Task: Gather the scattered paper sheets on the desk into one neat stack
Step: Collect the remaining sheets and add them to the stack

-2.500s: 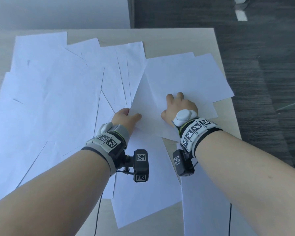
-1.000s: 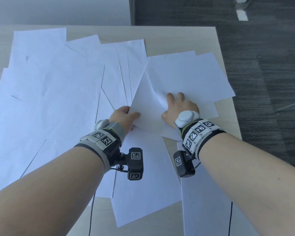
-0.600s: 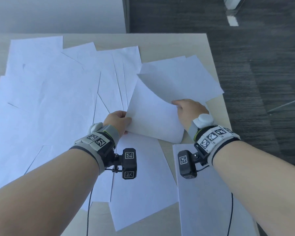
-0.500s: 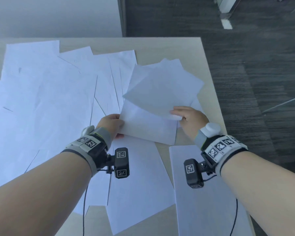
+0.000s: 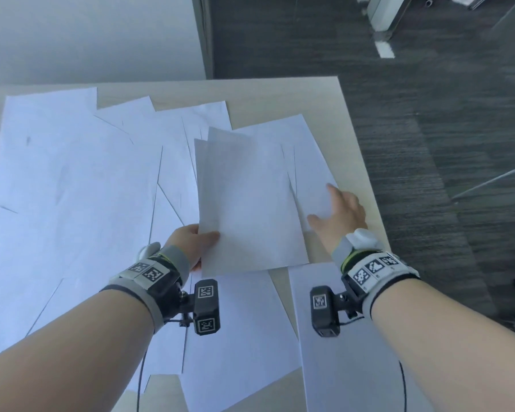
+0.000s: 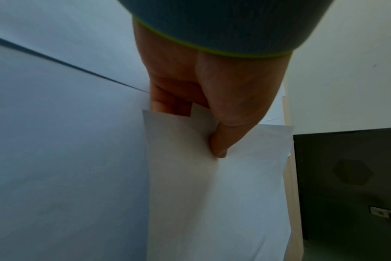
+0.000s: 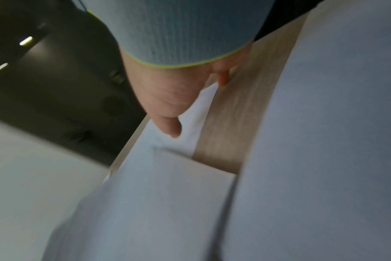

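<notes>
Many white paper sheets lie scattered and overlapping over the light wooden desk. My left hand pinches the near left edge of a small bundle of sheets, thumb on top, fingers beneath; the bundle is lifted off the desk. In the left wrist view my thumb presses on that bundle. My right hand lies to the right of the bundle with straight fingers resting on a sheet near the desk's right edge. In the right wrist view that hand holds nothing.
The desk's right edge drops to dark grey carpet. More sheets lie close to me, one in the middle and one at the right. A grey wall stands behind the desk.
The bundle has been lifted and turned from slanting to roughly upright in my left hand. My right hand let go of it and moved right onto the sheet by the desk edge.
</notes>
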Demonstrator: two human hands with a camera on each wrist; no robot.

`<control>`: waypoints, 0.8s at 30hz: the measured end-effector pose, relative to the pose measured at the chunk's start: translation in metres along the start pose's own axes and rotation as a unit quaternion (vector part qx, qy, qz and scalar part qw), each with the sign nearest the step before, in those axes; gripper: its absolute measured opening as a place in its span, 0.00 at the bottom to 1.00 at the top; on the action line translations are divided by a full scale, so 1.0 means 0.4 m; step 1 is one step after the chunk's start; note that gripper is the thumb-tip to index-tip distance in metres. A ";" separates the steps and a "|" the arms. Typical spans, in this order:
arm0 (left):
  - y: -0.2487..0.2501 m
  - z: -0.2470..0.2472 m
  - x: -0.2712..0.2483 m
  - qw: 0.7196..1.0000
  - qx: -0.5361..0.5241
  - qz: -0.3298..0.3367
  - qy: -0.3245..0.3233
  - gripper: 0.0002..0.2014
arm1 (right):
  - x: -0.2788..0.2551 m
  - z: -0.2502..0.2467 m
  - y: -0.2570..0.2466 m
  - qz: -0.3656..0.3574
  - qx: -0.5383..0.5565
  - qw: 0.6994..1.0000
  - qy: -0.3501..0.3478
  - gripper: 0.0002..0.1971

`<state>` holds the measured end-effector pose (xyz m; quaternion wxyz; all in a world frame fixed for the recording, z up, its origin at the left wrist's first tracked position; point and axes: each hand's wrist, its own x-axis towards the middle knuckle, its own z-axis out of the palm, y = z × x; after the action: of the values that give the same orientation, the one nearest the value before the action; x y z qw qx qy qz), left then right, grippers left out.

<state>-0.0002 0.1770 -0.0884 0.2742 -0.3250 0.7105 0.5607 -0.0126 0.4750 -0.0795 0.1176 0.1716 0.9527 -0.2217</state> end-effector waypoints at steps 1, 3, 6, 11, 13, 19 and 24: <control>0.002 0.002 0.001 1.000 -0.008 0.002 0.005 0.06 | 0.019 -0.016 -0.004 0.073 0.008 0.997 -0.005 0.43; -0.004 0.007 0.001 1.000 -0.015 0.010 0.015 0.02 | 0.047 -0.037 -0.018 0.146 -0.016 0.988 -0.037 0.49; -0.003 0.017 -0.001 0.999 -0.019 0.021 0.022 0.02 | 0.075 -0.042 -0.038 0.163 -0.069 0.983 -0.053 0.50; -0.022 0.030 -0.010 0.999 -0.026 0.028 0.010 0.02 | 0.111 -0.049 -0.032 0.215 -0.032 0.973 -0.080 0.41; -0.029 0.036 -0.008 0.999 -0.024 0.029 0.008 0.03 | 0.127 -0.049 -0.010 0.225 0.022 0.971 -0.083 0.35; -0.026 0.037 -0.014 0.999 -0.035 0.023 -0.001 0.06 | 0.085 -0.056 0.063 0.208 0.353 0.911 -0.043 0.14; 0.001 0.047 -0.040 0.997 -0.070 0.001 -0.028 0.12 | -0.060 -0.092 0.111 0.219 0.459 0.857 -0.088 0.05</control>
<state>0.0104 0.1979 -0.0801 0.2701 -0.3267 0.6618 0.6184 0.0204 0.5227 -0.0571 0.1542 0.3897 0.6664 -0.6166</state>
